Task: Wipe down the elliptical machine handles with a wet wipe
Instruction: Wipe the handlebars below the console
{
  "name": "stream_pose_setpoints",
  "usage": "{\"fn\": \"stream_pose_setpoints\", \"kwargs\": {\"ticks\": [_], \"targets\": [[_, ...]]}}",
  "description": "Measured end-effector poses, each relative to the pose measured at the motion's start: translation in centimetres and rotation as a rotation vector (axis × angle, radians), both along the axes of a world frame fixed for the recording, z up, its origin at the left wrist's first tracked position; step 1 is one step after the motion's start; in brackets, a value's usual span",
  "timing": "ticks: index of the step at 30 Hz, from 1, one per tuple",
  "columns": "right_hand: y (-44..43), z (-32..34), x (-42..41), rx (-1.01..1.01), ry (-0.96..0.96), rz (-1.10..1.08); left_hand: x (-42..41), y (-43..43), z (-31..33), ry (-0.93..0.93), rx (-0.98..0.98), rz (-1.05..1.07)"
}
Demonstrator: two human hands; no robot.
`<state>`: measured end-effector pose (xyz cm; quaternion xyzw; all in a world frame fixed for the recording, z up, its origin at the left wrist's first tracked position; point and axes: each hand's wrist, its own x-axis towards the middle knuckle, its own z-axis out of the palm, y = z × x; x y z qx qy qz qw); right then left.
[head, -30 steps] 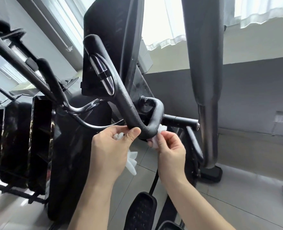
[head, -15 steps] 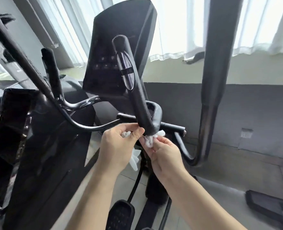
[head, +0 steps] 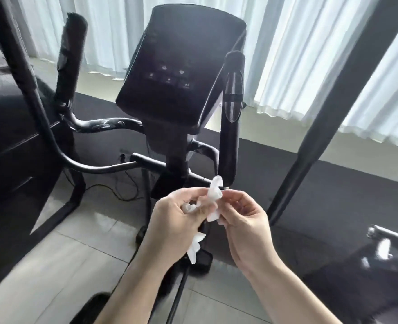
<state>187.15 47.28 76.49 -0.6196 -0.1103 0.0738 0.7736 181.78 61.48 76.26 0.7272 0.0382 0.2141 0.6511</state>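
Pinching the wet wipe [head: 214,194] between them, both hands form a narrow grip at the middle of the view. The left hand [head: 172,220] curls its fingers round the bunched middle of the cloth, with a loose tail hanging below the palm. The right hand [head: 244,218] nips the upper fold between thumb and forefinger. The wipe is crumpled and roughly upright, its top poking above the fingers. Just above and a little right of that top is the lower end of the right inner handle [head: 231,136], a padded black bar whose long axis runs nearly upright with a slight lean. Whether the wipe's tip touches it cannot be told, though it looks to be in front and apart. The right hand is nearer to it, so the coming stroke likely calls for wrapping the cloth round the bar and running upward along its length. The left inner handle [head: 69,59] stands well apart across the console [head: 179,73], on the left hand's side. Farther out rise the left outer bar [head: 21,73] and right outer bar [head: 338,108], with curtains [head: 310,54] behind and tiled floor [head: 71,253] below.
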Motion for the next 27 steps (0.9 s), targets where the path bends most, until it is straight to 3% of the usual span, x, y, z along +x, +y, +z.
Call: {"fn": "stream_pose_setpoints", "kwargs": {"ticks": [4, 8, 11, 14, 17, 21, 27], "targets": [[0.4, 0.1, -0.5, -0.081, 0.005, -0.050, 1.5, 0.3, -0.6, -0.032, -0.084, 0.009], [-0.3, 1.7, 1.8, -0.255, -0.160, -0.364, 4.9, 0.9, 0.2, -0.140, -0.218, 0.123], [0.4, 2.5, 3.4, -0.260, -0.220, -0.490, 7.4, 0.0, 0.5, -0.236, -0.159, 0.122], [1.6, 2.1, 4.1, -0.282, -0.289, -0.497, 8.4, -1.5, -1.4, -0.325, 0.016, 0.163], [2.5, 1.4, 4.0, -0.336, -0.343, -0.520, 9.2, -1.7, -4.3, -0.299, 0.044, 0.188], [3.0, 1.0, 4.3, -0.369, -0.381, -0.585, 10.7, -1.5, -6.3, -0.138, -0.047, 0.182], [2.9, 1.0, 4.6, -0.353, -0.382, -0.586, 9.0, -3.4, -5.7, -0.350, -0.222, 0.165]]}}
